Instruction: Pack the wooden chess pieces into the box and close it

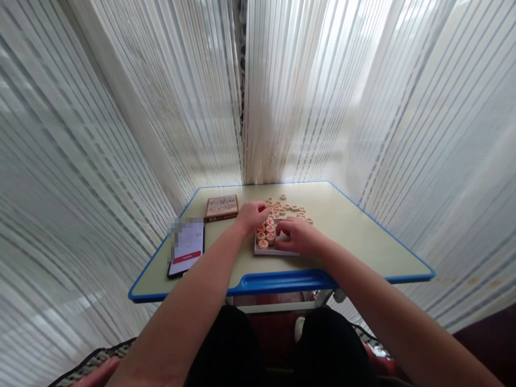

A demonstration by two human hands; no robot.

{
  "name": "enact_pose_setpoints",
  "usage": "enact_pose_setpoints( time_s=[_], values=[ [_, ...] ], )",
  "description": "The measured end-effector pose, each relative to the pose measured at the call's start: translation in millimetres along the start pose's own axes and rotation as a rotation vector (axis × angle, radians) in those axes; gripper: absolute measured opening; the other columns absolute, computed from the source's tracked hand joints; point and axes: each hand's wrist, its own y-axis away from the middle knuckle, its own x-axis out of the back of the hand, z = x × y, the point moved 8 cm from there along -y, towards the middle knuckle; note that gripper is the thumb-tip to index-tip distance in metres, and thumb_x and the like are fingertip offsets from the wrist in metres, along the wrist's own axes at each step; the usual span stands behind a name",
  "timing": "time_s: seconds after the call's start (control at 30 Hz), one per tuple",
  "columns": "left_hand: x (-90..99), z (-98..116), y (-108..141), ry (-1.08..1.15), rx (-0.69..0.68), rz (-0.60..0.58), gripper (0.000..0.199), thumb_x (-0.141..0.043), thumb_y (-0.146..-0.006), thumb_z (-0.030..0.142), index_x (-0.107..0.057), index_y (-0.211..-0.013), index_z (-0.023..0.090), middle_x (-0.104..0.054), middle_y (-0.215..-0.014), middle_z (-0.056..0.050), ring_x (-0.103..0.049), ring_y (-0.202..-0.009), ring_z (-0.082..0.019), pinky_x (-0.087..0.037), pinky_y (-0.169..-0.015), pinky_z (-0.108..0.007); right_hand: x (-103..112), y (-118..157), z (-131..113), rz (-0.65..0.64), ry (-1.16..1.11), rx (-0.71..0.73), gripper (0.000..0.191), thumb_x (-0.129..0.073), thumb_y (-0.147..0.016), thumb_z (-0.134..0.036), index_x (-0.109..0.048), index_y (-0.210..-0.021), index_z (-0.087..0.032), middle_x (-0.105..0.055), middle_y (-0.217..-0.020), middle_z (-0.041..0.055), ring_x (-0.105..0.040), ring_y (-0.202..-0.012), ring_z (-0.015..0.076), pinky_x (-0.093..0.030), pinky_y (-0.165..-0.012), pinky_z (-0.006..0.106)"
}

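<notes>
A shallow white box tray lies near the front of the table. Round wooden Chinese chess pieces with red characters fill its left side in rows. My left hand is at the tray's far left corner, fingers pinched together; anything between the fingertips is hidden. Over the right part of the tray, my right hand curves with a gap between thumb and fingers, and no piece shows in it. Behind the tray, loose chess pieces lie scattered, several touching one another.
The box lid, with printed characters, lies at the back left. A phone with a lit screen rests on the left of the table. The pale table has a blue edge and a front groove. Striped curtains hang close around it.
</notes>
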Motion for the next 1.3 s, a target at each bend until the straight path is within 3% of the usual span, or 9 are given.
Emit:
enact_pose_setpoints(
  time_s=[0.17,0.37,0.57,0.87,1.3],
  values=[
    [3.3,-0.1,-0.6,-0.042,0.008,0.033,0.026,-0.048,-0.071,0.032,-0.066,-0.068,0.014,-0.062,-0.061,-0.002,-0.051,-0.058,-0.012,-0.036,-0.056,-0.023,-1.1,-0.5,3.8,0.016,0.018,-0.01,0.015,-0.064,-0.063,-0.028,-0.054,-0.069,-0.018,-0.051,-0.063,-0.0013,-0.041,-0.061,0.0115,-0.029,-0.058,0.023],
    [-2.6,2.5,0.4,-0.049,-0.012,-0.014,0.026,-0.048,-0.072,0.032,-0.067,-0.068,0.014,-0.063,-0.063,-0.003,-0.052,-0.06,-0.012,-0.036,-0.057,-0.023,-3.8,-0.7,2.1,-0.006,0.014,-0.009,0.017,-0.062,-0.067,-0.03,-0.052,-0.062,-0.018,-0.051,-0.06,-0.0014,-0.041,-0.058,0.0105,-0.028,-0.056,0.023],
    [0.1,-1.4,-0.9,-0.023,0.011,0.011,0.025,-0.048,-0.072,0.032,-0.066,-0.069,0.015,-0.063,-0.061,-0.002,-0.052,-0.057,-0.012,-0.035,-0.055,-0.023,6.9,0.3,4.1,0.044,0.019,-0.021,0.016,-0.064,-0.065,-0.029,-0.053,-0.064,-0.018,-0.049,-0.059,-0.0027,-0.04,-0.056,0.0097,-0.029,-0.056,0.022],
    [3.9,-15.2,0.4,-0.278,0.108,0.017,0.028,-0.047,-0.073,0.034,-0.069,-0.07,0.017,-0.067,-0.071,-0.008,-0.055,-0.064,-0.016,-0.036,-0.059,-0.025,4.7,-2.9,-13.1,0.04,-0.048,0.049,0.017,-0.062,-0.068,-0.031,-0.053,-0.062,-0.017,-0.049,-0.061,-0.0013,-0.041,-0.059,0.0099,-0.03,-0.056,0.022],
    [7.0,-14.8,-1.0,-0.359,0.15,0.049,0.034,-0.046,-0.075,0.041,-0.071,-0.07,0.019,-0.067,-0.069,-0.01,-0.057,-0.065,-0.018,-0.035,-0.057,-0.026,-2.4,-6.9,-11.0,0.024,-0.047,0.042,0.019,-0.064,-0.069,-0.032,-0.054,-0.061,-0.017,-0.053,-0.064,0.0005,-0.044,-0.063,0.0117,-0.032,-0.058,0.023]
  ],
)
